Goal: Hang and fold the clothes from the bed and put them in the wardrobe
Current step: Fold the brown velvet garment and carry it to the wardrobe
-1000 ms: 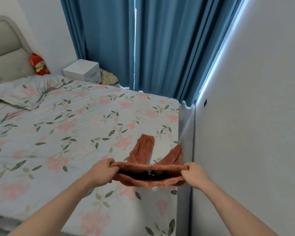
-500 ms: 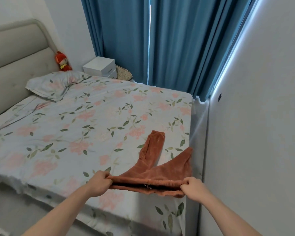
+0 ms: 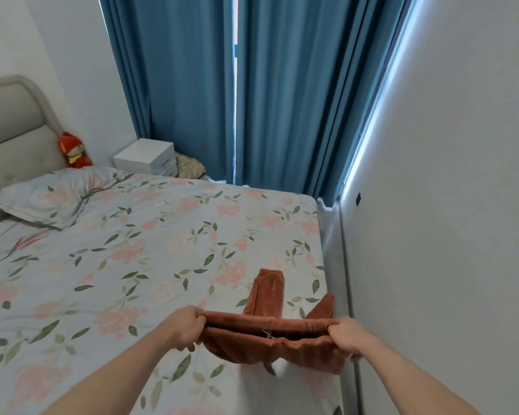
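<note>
A small pair of rust-brown fleece trousers (image 3: 264, 342) is stretched by its waistband between both hands, just above the near right corner of the bed (image 3: 132, 265). My left hand (image 3: 186, 327) grips the waistband's left end and my right hand (image 3: 346, 339) grips its right end. The two legs lie spread on the floral sheet, pointing away from me, and the near side of the waist sags toward the bed's edge. No wardrobe is in view.
A floral pillow (image 3: 54, 199) lies at the head of the bed by the grey headboard (image 3: 12, 130), with a red plush toy (image 3: 74, 151) beside it. A white bedside box (image 3: 146, 157) stands by the blue curtains (image 3: 237, 94). A white wall (image 3: 447, 205) runs close along the right.
Both hands keep their grip on the waistband. The waist has opened and its near side sags lower than half a second ago. The camera view has shifted to the right again.
</note>
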The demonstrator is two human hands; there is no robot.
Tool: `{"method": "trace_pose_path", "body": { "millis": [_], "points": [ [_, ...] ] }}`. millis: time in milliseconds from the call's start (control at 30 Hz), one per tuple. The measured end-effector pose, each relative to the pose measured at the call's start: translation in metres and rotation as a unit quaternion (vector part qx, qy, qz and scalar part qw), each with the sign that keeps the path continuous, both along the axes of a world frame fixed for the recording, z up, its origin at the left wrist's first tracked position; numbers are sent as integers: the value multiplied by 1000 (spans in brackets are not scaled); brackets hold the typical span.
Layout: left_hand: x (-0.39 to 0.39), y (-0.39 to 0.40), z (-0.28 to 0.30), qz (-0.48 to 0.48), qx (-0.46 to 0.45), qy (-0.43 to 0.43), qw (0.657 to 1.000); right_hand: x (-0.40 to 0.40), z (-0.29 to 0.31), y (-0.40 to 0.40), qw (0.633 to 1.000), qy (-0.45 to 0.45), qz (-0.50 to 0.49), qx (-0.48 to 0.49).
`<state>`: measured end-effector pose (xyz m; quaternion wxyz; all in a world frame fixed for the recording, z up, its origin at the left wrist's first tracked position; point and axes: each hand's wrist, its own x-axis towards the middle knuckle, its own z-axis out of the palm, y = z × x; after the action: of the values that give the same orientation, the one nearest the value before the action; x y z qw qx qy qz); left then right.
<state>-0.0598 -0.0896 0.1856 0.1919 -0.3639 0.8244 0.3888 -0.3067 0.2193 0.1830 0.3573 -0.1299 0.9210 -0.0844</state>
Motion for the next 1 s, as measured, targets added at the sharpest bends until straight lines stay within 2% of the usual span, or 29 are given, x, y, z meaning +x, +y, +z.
{"method": "trace_pose_path", "body": {
  "millis": [200, 467, 600, 800, 1000],
  "points": [
    [-53, -101, 102, 7, -43, 143, 989, -21, 102, -98, 978, 130, -70, -148],
    [-61, -153, 199, -20, -42, 194, 980, -8, 215, -132, 971, 159, -105, -146],
    [-54, -162, 232, -44, -48, 205, 977, 0, 245, -134, 975, 148, -101, -133],
    [-43, -174, 270, -50, -66, 227, 970, 3, 274, -137, 963, 174, -106, -178],
    [-45, -189, 281, -19, -78, 212, 974, -4, 287, -153, 968, 153, -93, -177]
  ]
}}
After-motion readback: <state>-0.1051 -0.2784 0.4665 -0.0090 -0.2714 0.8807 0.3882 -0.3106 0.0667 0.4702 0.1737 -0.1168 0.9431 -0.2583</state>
